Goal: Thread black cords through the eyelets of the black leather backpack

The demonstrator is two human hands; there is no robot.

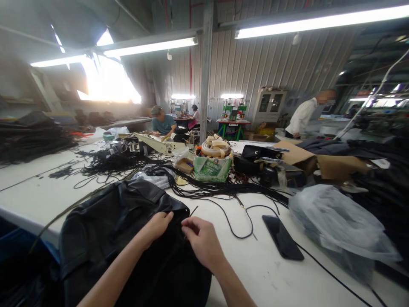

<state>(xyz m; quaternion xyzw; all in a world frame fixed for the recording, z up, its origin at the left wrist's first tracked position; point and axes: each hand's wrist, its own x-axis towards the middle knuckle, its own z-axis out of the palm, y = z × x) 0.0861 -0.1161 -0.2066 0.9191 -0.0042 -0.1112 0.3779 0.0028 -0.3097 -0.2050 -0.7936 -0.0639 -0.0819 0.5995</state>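
Observation:
A black leather bag (124, 238) lies on the white table (38, 192) in front of me. My left hand (158, 225) rests on the bag's top edge, fingers curled onto the leather. My right hand (201, 241) is beside it, fingers pinched together over the bag's right edge, where a thin black cord (193, 210) sticks out. What the pinch holds is too small to make out. Both forearms reach in from the bottom of the view.
A black phone (283, 242) lies right of my hands, with a clear plastic bag (338, 226) beyond it. Tangled black cords (134, 164), a green box (212, 167) of rolled trim, black bags and cardboard fill the table's middle. Several people work at the back.

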